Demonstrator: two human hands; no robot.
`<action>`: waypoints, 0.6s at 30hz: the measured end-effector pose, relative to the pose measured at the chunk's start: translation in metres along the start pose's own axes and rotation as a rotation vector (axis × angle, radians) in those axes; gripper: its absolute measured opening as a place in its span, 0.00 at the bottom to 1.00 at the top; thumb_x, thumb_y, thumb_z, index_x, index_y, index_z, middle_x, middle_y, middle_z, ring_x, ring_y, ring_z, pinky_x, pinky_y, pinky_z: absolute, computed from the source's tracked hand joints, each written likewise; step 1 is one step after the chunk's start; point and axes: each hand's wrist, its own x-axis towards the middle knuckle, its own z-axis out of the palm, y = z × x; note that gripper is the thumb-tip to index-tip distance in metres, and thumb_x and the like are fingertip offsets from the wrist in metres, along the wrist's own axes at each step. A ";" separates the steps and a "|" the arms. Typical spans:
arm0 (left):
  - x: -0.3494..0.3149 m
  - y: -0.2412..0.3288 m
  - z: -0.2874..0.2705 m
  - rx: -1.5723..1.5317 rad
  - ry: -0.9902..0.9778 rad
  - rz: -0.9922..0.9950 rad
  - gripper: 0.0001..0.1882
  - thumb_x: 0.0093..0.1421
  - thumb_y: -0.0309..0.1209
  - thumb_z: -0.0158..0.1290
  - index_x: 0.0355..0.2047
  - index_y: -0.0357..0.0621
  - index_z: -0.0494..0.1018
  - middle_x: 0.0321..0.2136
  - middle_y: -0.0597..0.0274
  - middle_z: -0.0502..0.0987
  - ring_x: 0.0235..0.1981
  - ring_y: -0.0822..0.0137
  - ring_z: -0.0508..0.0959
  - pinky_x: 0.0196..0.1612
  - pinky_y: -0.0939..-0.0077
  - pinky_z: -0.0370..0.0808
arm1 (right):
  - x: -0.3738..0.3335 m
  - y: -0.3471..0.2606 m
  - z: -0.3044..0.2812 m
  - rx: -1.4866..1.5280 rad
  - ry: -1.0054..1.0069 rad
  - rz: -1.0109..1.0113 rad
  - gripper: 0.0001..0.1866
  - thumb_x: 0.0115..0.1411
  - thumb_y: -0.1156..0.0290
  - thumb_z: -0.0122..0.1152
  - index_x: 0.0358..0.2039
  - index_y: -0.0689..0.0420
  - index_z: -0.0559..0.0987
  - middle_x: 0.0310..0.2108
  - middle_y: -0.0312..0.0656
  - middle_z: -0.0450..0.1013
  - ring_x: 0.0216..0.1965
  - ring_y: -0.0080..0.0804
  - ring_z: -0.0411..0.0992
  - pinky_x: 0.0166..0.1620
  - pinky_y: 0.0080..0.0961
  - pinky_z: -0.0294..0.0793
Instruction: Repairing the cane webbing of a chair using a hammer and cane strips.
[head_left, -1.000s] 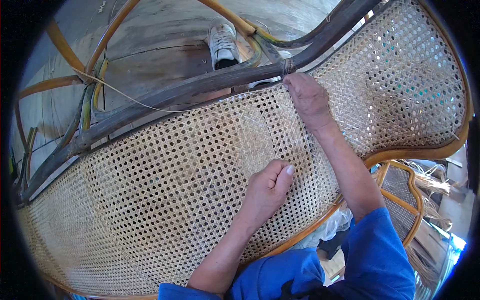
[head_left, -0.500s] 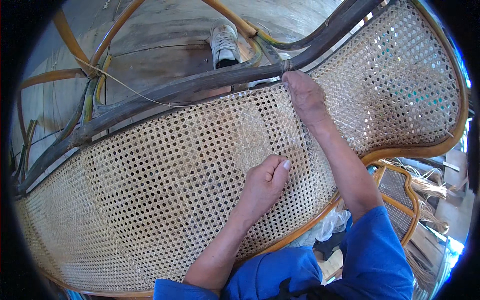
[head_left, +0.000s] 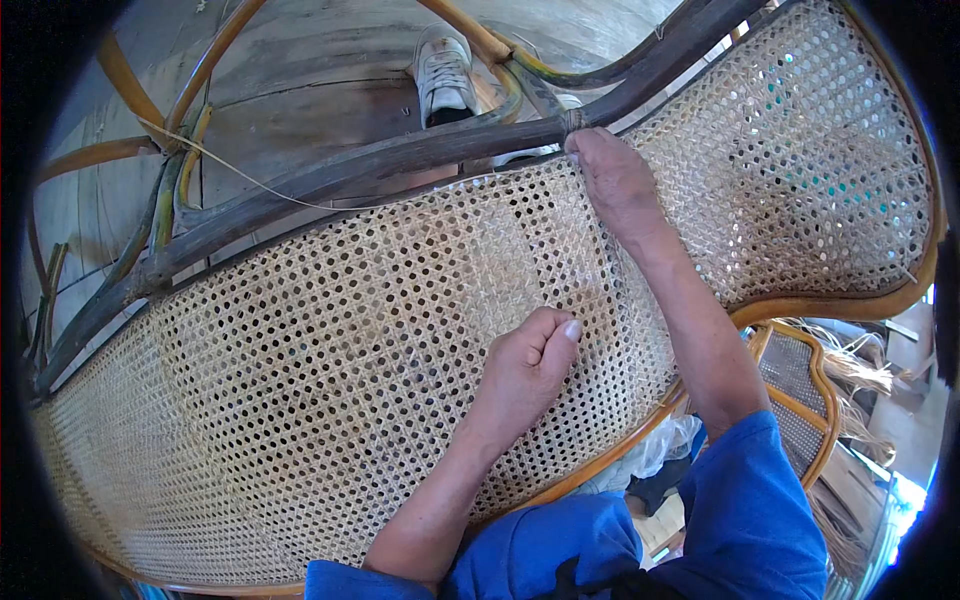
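Observation:
A long panel of woven cane webbing with open holes stretches across the view in a rattan frame. Resting over the middle of it is my left hand, closed in a fist with the thumb on top; whatever lies inside the fingers is hidden. My right hand is closed at the panel's far edge, beside the dark pole, its fingertips curled near a wrapped joint. What it pinches there is hidden. A thin pale cane strand runs loose from the left across the pole to the panel's edge.
Bent rattan poles rise beyond the panel at far left. A white shoe stands on the wooden floor past the pole. At right are a smaller caned rattan piece, loose cane fibres and a clear plastic bag.
The view has shifted slightly. Both hands stay closed in nearly the same places on the panel, the right still at the far edge.

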 end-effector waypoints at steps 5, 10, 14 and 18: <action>0.000 0.000 0.001 0.015 -0.004 -0.019 0.12 0.64 0.34 0.47 0.38 0.37 0.73 0.20 0.61 0.73 0.23 0.75 0.71 0.30 0.78 0.70 | 0.002 -0.001 0.002 -0.007 -0.010 -0.001 0.06 0.56 0.74 0.45 0.32 0.54 0.72 0.29 0.45 0.69 0.34 0.47 0.71 0.35 0.40 0.69; 0.001 0.001 0.003 0.030 0.019 0.011 0.11 0.64 0.34 0.47 0.37 0.38 0.73 0.19 0.63 0.73 0.22 0.77 0.70 0.28 0.79 0.69 | 0.004 -0.001 0.002 -0.062 -0.005 -0.062 0.05 0.53 0.77 0.45 0.29 0.55 0.70 0.30 0.45 0.69 0.35 0.47 0.71 0.36 0.39 0.70; 0.001 0.000 0.002 0.046 0.008 0.024 0.12 0.65 0.34 0.46 0.36 0.38 0.73 0.23 0.66 0.72 0.25 0.78 0.69 0.32 0.81 0.68 | 0.001 0.001 0.006 -0.084 0.015 -0.144 0.05 0.54 0.77 0.45 0.29 0.55 0.70 0.30 0.44 0.69 0.34 0.46 0.71 0.35 0.40 0.71; 0.000 0.004 -0.001 0.053 -0.028 -0.025 0.12 0.66 0.35 0.46 0.36 0.39 0.73 0.24 0.71 0.70 0.27 0.80 0.67 0.32 0.83 0.67 | 0.000 0.001 0.009 -0.155 0.040 -0.183 0.04 0.54 0.77 0.46 0.30 0.55 0.69 0.30 0.44 0.68 0.34 0.45 0.71 0.34 0.40 0.72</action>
